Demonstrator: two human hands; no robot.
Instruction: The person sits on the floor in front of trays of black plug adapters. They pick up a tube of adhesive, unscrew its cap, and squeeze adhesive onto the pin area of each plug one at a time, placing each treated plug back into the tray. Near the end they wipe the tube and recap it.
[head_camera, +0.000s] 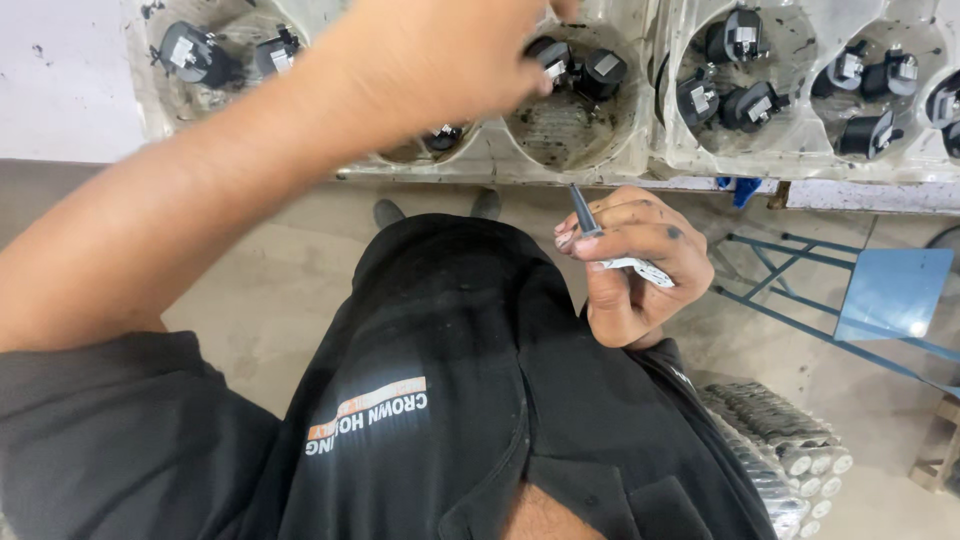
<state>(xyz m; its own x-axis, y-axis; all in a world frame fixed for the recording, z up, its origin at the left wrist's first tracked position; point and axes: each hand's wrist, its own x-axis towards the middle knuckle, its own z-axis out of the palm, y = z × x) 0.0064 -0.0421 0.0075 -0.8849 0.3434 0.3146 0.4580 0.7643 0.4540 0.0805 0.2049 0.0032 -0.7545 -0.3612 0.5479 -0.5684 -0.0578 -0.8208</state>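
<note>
Black little parts (575, 68) sit in the round cups of a clear plastic tray (640, 160) at the top of my view. My left hand (450, 60) is right over them. My right hand (630, 265) is lower down, well apart from the tray, near my chest.

My left arm goes up and across the picture from the lower left corner. It is big and blurry. The hand reaches into the middle cup of the tray and looks like it touches one black part there. I cannot tell if the fingers are closed on it or just resting on it, because the hand hides them.

My right hand is curled up into a loose fist, with the thumb side turned up. It is wrapped around a thin grey tool (582, 210) that pokes up from between the fingers. A small white strip (640, 268) is tucked in the same hand and sticks out to the side. The fingers have dark smudges on them.

More black parts lie in the cups to the right (750, 100). Below me I see my black shirt (450, 400), a blue metal stool (890, 290), and a stack of silver round pieces (790, 445) on the floor.
</note>
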